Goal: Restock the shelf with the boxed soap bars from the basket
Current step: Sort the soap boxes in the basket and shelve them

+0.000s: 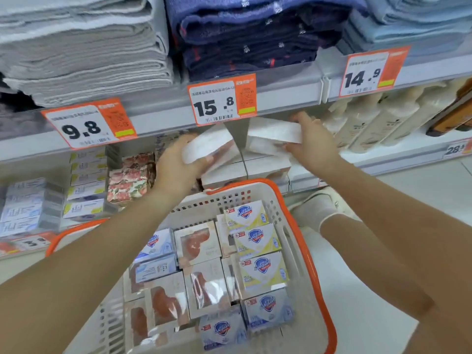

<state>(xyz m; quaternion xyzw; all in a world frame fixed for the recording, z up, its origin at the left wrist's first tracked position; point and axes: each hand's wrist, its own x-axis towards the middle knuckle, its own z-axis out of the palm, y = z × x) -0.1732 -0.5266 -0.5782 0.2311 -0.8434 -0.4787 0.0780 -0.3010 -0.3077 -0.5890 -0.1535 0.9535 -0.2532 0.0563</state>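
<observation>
Right now, seen from the head camera, two bare arms reach up from the bottom corners toward the middle of the picture. The left hand (178,166) grips a pale soap box (208,146), with fingers curled round its near end. The right hand (313,143) grips another pale box (274,132), at about 1 o'clock from the first one. The two hands are apart, and a grey shelf divider (240,136) stands between them. Both boxes are tilted and sit just under the shelf edge, above a row of pale boxes (268,166) already on the shelf.

Toward 6 o'clock sits a white basket (314,325) with an orange rim. Inside it lie many boxed soap bars, packed close together. On its 3 o'clock side are yellow Safeguard boxes (258,241). In the middle are pinkish boxes (198,244) with a red-brown picture. Blue-white Safeguard boxes (155,245) lie at its 10 o'clock side, and more lie at the near end.

At 9 o'clock, the shelf holds flowery boxes (127,178) and stacks of yellow-edged boxes (85,186). At 12 o'clock, the upper shelf holds folded towels (84,44), with a price tag reading 15.8 (221,100) below them. At 2 o'clock stand pale bottles (378,121).
</observation>
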